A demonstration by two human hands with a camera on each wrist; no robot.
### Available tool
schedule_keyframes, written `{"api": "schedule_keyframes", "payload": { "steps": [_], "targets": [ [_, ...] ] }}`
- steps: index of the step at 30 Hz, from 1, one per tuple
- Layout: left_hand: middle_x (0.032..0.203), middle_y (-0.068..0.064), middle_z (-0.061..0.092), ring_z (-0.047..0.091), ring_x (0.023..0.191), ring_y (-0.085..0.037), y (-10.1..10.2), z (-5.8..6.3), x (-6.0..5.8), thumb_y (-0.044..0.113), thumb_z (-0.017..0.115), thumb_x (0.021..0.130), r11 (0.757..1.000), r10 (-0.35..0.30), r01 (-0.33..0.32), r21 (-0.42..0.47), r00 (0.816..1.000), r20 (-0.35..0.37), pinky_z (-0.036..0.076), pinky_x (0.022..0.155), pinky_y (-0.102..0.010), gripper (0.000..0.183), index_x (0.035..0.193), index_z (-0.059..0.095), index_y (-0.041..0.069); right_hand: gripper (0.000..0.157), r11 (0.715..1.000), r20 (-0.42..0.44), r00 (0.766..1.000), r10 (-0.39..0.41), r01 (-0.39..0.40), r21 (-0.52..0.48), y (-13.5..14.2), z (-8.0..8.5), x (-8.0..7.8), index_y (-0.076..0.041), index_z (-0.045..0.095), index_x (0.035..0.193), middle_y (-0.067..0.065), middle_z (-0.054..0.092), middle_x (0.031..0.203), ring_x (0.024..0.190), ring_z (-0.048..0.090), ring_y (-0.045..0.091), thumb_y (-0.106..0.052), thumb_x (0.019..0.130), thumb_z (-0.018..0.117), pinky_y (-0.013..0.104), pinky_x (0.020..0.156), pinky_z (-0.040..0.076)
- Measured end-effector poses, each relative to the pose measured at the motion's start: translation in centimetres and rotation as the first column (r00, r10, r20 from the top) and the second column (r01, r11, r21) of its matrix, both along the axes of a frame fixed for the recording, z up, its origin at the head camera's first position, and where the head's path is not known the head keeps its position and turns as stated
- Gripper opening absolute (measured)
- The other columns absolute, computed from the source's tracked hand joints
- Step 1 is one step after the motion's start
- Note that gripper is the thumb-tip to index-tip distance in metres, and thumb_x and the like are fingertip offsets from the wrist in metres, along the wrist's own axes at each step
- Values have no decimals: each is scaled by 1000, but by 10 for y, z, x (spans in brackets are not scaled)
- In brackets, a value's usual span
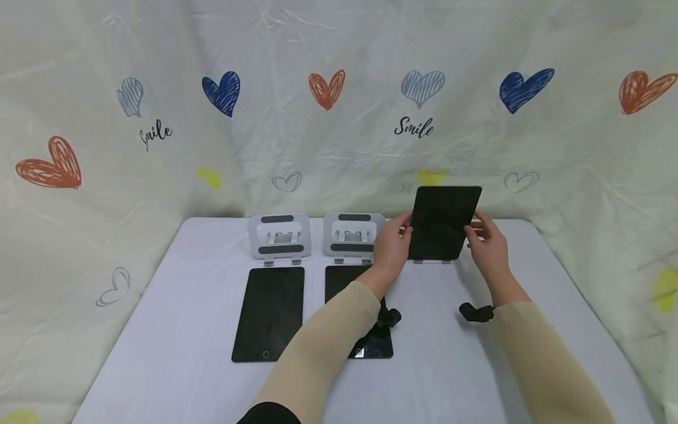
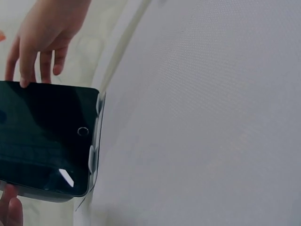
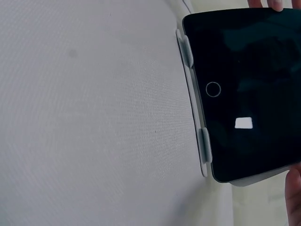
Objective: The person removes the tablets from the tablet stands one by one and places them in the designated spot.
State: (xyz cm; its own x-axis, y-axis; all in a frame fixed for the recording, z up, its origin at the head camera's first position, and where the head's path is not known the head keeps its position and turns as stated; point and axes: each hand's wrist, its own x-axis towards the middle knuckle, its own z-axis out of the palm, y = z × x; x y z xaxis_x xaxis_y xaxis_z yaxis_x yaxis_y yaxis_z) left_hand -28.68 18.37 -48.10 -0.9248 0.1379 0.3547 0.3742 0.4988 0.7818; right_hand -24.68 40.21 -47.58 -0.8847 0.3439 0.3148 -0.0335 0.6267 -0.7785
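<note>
A black tablet [image 1: 446,222] stands upright, leaning back, its lower edge in the two lip clips of a stand [image 3: 205,145] that it mostly hides. My left hand [image 1: 391,244] holds the tablet's left side; in the left wrist view only its fingertips [image 2: 10,207] show. On the opposite side my right hand [image 1: 488,247] grips the edge, with the thumb at the front and other fingers towards the back. The round home button [image 3: 213,89] sits near the lower edge, just above the clips.
Two grey-white folding stands [image 1: 279,237] [image 1: 354,235] stand to the left at the table's back edge. In front of them lie two more black tablets [image 1: 270,312] [image 1: 341,281], the nearer one partly under my left sleeve. A heart-printed curtain [image 1: 339,147] hangs behind the white table [image 1: 175,330].
</note>
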Motion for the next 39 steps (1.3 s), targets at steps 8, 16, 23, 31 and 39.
{"api": "schedule_keyframes", "payload": {
  "steps": [8,16,23,31,39],
  "targets": [
    [110,9,64,61,97,-5,-5,4,3,22,62,100,1000,-21,21,-5,1000,4,50,76,-18,38,137,59,28,49,997,-13,1000,-3,2,-83,-3,6,2,-15,46,150,14,58,118,88,51,-9,-20,102,56,10,65,48],
    [109,9,64,61,95,-5,-9,10,3,23,62,100,998,-46,46,35,999,-4,49,73,-18,41,140,57,30,50,996,-37,999,19,-23,-87,-6,18,7,-15,46,150,-4,56,108,84,53,-10,-19,101,57,11,64,49],
    [107,11,62,61,94,-2,-12,11,7,23,62,99,997,-64,64,52,998,0,50,73,-18,43,141,55,32,51,996,-19,1000,23,-25,-82,-6,21,15,-18,45,151,2,58,111,83,55,-8,-23,101,57,13,64,50],
    [104,10,63,63,92,-3,-20,12,14,20,63,99,992,-114,113,55,993,24,50,72,-18,49,144,52,34,53,997,24,997,71,-70,-44,-6,26,30,-14,43,151,12,59,115,72,55,-4,-25,101,57,16,62,51],
    [101,10,63,60,82,-2,-31,14,33,18,65,98,982,-172,161,96,979,114,50,66,-18,54,146,50,37,57,993,138,984,115,-114,-15,-5,28,53,-15,38,154,20,58,120,67,58,12,-34,102,54,23,62,51]
  ]
}}
